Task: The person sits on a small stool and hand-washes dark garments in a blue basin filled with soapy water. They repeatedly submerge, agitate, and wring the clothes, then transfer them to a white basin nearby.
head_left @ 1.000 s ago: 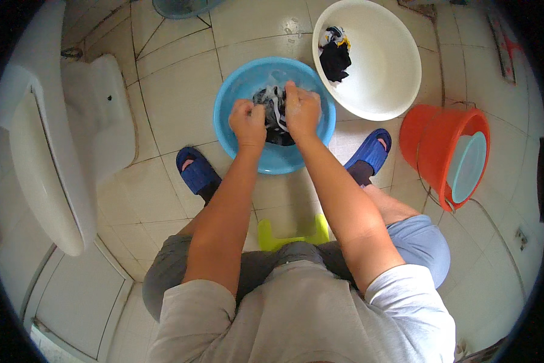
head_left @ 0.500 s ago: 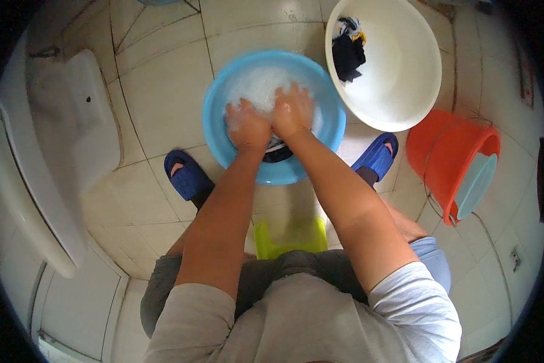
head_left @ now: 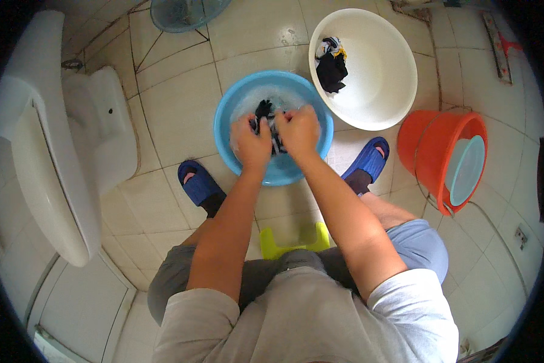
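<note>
A black-and-white garment point(head_left: 264, 111) is gripped by both hands over a light-blue basin point(head_left: 275, 175) set on a tiled floor point(head_left: 178, 115). By the left hand point(head_left: 250, 143), its fingers curled inward and its thumb raised, one side of the bunched cloth is held. By the right hand point(head_left: 299, 129), closed with thumb and fingers brought together, the other side is pinched; the fingertips are partly hidden by the cloth and by the hand itself. The garment is kept bunched between the two hands, inside the basin's rim, with white suds point(head_left: 276, 95) spread around it. At upper right, just beside the blue basin, a cream tub point(head_left: 384, 78) is seen, dark clothing point(head_left: 331, 74) laid against its left wall. Farther right, a pale-blue basin point(head_left: 466, 170) is held within a tilted orange-red bucket point(head_left: 418, 148).
</note>
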The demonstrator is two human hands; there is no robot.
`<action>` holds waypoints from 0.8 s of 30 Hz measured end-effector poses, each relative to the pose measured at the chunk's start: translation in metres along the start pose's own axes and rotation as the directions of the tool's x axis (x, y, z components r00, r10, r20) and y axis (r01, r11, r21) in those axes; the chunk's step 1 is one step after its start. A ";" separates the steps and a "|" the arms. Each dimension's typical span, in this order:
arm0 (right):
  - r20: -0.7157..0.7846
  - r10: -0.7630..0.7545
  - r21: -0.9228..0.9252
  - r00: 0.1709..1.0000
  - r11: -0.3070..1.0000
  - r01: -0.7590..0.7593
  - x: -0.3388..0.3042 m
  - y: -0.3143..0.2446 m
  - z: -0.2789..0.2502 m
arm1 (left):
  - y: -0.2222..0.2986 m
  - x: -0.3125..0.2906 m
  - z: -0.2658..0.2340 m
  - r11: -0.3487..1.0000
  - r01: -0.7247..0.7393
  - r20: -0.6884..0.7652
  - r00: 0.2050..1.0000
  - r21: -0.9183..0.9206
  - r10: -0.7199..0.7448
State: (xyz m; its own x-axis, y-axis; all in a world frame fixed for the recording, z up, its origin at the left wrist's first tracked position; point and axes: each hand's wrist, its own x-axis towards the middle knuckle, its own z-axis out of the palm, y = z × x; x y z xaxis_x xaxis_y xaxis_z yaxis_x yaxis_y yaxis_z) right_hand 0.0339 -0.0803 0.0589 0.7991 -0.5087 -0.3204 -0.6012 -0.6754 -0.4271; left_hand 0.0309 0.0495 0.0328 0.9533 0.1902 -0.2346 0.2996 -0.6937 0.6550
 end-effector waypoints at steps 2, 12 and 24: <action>-0.060 -0.181 -0.136 0.982 0.976 0.172 -0.011 0.013 0.016 | -0.004 -0.012 0.008 0.906 -0.156 -0.024 0.983 0.394 0.180; 0.341 0.045 -0.148 0.939 0.989 0.007 0.057 0.019 0.074 | -0.033 0.058 0.058 0.922 0.009 0.176 0.981 0.387 -0.083; -0.004 -0.092 0.094 0.996 0.991 0.092 -0.014 0.024 0.022 | -0.007 0.002 0.003 0.953 -0.150 0.113 0.986 0.265 0.124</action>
State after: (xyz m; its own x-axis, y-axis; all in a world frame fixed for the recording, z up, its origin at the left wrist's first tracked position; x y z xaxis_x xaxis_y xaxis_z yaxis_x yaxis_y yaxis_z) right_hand 0.0083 -0.0775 0.0341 0.8509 -0.4465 -0.2770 -0.5227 -0.6658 -0.5325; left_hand 0.0309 0.0524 0.0253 0.9725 0.0232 -0.2316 0.1325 -0.8733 0.4688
